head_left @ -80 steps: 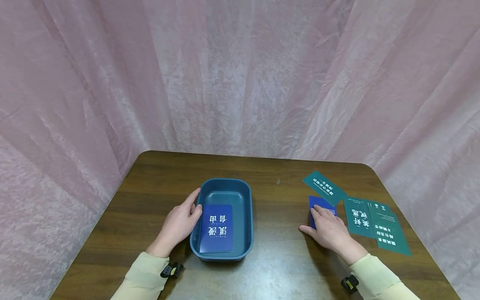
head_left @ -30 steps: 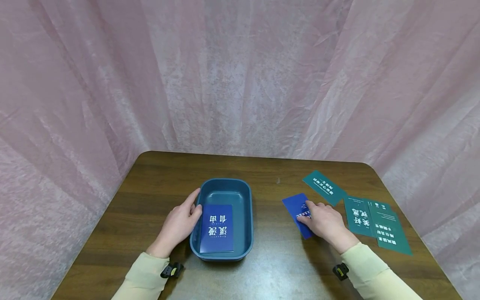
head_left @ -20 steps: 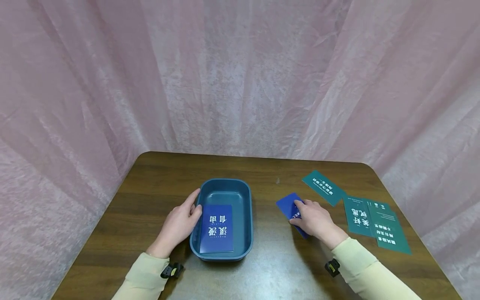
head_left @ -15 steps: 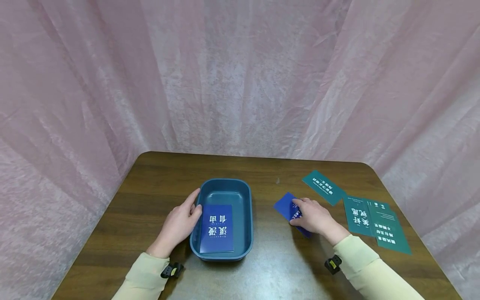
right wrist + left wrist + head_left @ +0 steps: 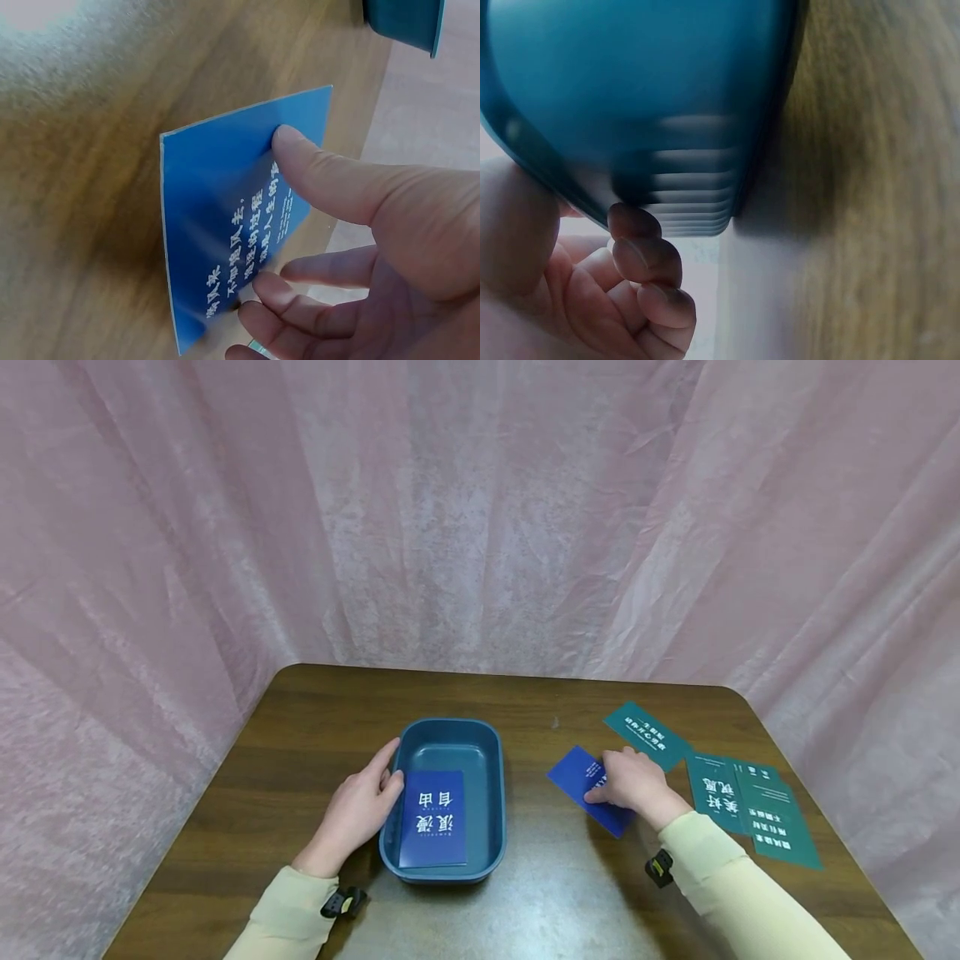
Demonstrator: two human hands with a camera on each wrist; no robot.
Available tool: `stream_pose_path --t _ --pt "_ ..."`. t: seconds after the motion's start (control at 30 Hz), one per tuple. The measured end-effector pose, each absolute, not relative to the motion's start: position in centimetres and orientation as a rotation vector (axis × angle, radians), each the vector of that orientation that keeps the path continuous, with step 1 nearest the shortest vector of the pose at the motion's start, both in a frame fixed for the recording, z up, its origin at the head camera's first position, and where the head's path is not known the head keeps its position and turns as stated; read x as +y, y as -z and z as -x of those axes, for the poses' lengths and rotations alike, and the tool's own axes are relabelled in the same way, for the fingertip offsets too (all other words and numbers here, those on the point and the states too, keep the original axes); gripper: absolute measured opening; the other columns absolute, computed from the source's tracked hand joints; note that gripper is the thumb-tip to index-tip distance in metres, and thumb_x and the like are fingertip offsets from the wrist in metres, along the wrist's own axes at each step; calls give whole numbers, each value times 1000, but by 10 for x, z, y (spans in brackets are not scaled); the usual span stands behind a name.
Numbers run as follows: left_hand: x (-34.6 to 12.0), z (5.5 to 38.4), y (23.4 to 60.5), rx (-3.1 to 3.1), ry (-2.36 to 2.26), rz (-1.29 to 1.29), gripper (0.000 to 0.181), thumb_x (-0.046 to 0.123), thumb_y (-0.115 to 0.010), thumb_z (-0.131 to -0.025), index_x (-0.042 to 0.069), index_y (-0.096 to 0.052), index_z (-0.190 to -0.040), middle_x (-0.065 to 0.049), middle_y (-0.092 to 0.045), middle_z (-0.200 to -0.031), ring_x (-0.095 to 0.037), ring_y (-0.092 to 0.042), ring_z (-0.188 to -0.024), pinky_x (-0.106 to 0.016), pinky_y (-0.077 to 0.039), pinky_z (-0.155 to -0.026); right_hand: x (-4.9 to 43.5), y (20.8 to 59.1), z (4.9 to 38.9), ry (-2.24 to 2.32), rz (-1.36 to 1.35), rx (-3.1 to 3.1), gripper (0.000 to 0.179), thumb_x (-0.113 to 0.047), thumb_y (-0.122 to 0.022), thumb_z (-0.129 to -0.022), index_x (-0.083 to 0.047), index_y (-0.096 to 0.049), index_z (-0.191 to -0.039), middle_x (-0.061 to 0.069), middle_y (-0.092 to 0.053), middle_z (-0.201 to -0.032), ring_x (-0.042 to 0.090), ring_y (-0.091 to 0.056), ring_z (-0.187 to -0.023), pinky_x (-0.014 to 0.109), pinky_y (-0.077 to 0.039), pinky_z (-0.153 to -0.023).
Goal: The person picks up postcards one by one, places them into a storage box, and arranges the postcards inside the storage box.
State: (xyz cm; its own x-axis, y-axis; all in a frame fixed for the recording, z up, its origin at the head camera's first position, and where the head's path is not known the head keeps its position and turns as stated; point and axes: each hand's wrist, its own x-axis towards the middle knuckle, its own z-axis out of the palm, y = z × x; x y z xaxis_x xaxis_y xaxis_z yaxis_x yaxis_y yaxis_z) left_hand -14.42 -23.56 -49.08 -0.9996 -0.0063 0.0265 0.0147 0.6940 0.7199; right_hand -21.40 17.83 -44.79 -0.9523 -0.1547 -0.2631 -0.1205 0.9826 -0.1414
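Note:
In the head view my left hand holds the left rim of a teal-blue plastic tray. The left wrist view shows curled fingers against the tray's outer wall. A dark blue card with white characters lies inside the tray. To the right, my right hand is at another blue card on the table. In the right wrist view the thumb presses on this card's printed face, while the other fingers are bent at its far edge; part of their contact is hidden.
Several green cards with white print lie right of my right hand: one angled card behind it, and overlapping cards near the table's right side. The brown wooden table ends at a pink curtain.
The right hand has slid the blue card leftward from beside the green cards, turning it. Since half a second ago the card stays about put while the hand has shifted up and right. Left hand unmoved.

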Motion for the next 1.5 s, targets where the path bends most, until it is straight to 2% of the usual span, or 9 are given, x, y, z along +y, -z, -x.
stream_pose_path --t 0.3,0.67,0.93,1.07,1.23,1.5 --pt "-235 144 490 -2866 1225 13 62 22 -58 -113 11 -39 -171 -2 -56 -78 -21 -54 -63 -36 -41 -59 178 446 218 172 227 2840 72 -41 -96 -86 8 -69 -131 21 -66 -104 39 -64 -97 57 -57 -86" --pt "-236 145 491 -2860 1203 13 62 21 -58 -112 9 -40 -171 -2 -54 -76 -20 -53 -61 -36 -38 -57 178 447 219 180 219 2842 68 -38 -97 -85 8 -69 -127 21 -60 -102 37 -62 -92 55 -57 -84" --pt "-236 146 492 -2864 1228 8 63 21 -58 -113 10 -39 -171 -2 -55 -76 -21 -54 -61 -36 -40 -57 180 447 218 163 204 2853 77 -42 -98 -83 6 -66 -135 21 -64 -111 40 -63 -103 65 -51 -96" --pt "-235 145 492 -2863 1231 10 63 21 -58 -113 10 -39 -171 -2 -55 -76 -21 -54 -61 -35 -40 -57 181 445 216 167 271 2890 82 -41 -100 -80 5 -64 -139 20 -69 -116 41 -63 -107 64 -52 -95" --pt "-235 145 491 -2863 1226 10 63 21 -58 -113 10 -39 -171 -2 -55 -76 -20 -54 -61 -35 -39 -57 182 439 212 246 313 2926 70 -35 -100 -80 1 -68 -131 13 -74 -109 37 -63 -100 55 -55 -81" --pt "-235 145 491 -2863 1215 12 63 21 -57 -113 10 -39 -171 -2 -55 -76 -20 -54 -61 -35 -39 -58 186 429 209 364 324 2958 32 -28 -80 -103 -4 -76 -123 6 -75 -95 22 -66 -80 42 -53 -66"
